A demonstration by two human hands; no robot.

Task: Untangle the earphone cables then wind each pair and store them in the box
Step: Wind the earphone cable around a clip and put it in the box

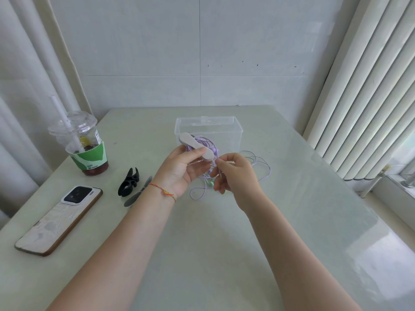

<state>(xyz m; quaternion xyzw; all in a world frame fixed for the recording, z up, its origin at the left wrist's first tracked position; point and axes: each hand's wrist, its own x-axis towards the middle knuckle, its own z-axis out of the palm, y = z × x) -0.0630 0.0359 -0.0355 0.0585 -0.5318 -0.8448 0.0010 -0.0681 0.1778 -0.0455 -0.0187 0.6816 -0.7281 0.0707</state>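
1. My left hand point(179, 169) sits just left of the frame's middle, palm turned up, with thumb and fingers curled round a flat grey winder point(195, 149) that slants from upper left to lower right.
2. Lilac earphone cable point(258, 167) is wrapped in loops behind the winder; the rest trails in loose curls on the table point(224, 254), to the right of and below my hands.
3. My right hand point(233, 176) is just right of centre, its fingertips pinching a thin stretch of that cable close to the winder's lower end; the other fingers are bent inward.
4. A small green earbud point(210, 184) shows between the two hands, low down. I cannot tell whether it belongs to the same pair.
5. The clear plastic box point(224, 129) stands open behind my hands, above centre. Some lilac loops appear through its front wall, though I cannot tell if they lie inside it or in front.
6. At the left: an iced drink cup point(86, 144) with a straw, a black clip point(129, 182), two more grey winders point(137, 195) beside it, and a phone point(60, 218) lying face down at lower left.
7. A red string bracelet point(162, 191) circles my left wrist.
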